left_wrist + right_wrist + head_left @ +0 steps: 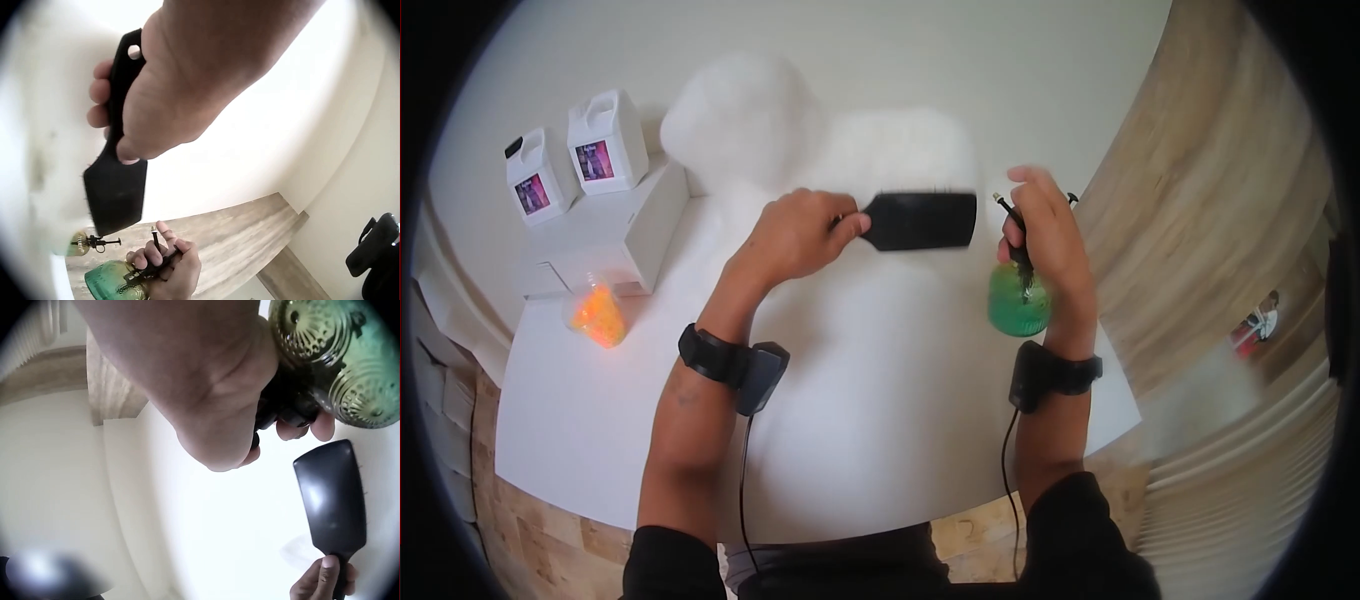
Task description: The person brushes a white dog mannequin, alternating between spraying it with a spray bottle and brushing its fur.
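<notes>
My left hand [805, 235] grips the handle of a black paddle hairbrush [925, 221]. Its smooth back faces me, with the bristles turned toward the white fluffy mass [900, 150] behind. In the left wrist view the handle's hole [134, 52] shows above the fist. The right hand [1050, 235] holds a green ribbed spray bottle [1018, 305] by its black sprayer top, the fingers curled round it. That bottle, patterned with raised fans, fills the upper right corner of the right wrist view. Brush and bottle are apart, side by side over the white table [880, 430].
Two white jugs [607, 140] with purple labels stand on a white box [590, 240] at the back left. Before the box is a clear cup [597, 315] of orange and yellow pieces. A rounded white fluffy form [740, 120] stands at the back. Cables trail from both wrist cameras.
</notes>
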`<state>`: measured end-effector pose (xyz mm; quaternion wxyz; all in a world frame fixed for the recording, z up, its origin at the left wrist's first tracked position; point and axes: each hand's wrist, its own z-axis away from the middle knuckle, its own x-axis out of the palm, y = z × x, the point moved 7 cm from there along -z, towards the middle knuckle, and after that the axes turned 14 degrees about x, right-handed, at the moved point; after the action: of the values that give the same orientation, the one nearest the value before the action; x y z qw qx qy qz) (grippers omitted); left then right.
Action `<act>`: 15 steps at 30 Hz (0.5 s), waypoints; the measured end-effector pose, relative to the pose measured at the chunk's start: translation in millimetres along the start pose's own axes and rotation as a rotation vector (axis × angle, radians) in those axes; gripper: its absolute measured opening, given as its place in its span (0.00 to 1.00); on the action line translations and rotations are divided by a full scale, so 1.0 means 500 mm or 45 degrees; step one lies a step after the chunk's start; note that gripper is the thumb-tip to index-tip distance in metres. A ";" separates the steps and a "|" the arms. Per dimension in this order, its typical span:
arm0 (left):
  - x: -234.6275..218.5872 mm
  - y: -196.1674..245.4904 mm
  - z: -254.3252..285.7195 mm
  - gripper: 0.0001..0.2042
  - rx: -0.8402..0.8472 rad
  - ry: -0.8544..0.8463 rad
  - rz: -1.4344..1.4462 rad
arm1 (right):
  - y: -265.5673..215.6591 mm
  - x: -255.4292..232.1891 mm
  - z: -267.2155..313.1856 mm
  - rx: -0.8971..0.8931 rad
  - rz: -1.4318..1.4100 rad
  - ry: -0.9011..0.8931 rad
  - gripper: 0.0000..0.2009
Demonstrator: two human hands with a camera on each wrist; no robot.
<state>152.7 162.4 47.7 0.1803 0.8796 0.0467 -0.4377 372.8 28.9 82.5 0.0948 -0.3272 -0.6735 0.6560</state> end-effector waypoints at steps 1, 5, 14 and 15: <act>0.004 -0.004 0.002 0.15 -0.005 0.009 0.009 | 0.000 0.001 0.000 -0.006 0.009 -0.021 0.25; 0.059 -0.002 0.007 0.14 0.025 -0.365 -0.029 | -0.002 0.001 -0.004 -0.048 0.010 -0.044 0.24; 0.018 0.012 -0.047 0.16 -0.078 0.106 0.006 | -0.018 -0.004 0.002 -0.016 -0.125 0.021 0.26; 0.027 0.013 -0.047 0.15 -0.064 0.039 0.024 | -0.019 -0.006 0.002 -0.022 -0.141 0.034 0.26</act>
<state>180.4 163.7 51.7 0.2056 0.8818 0.0521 -0.4212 371.7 27.2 92.1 0.1372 -0.2990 -0.6949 0.6395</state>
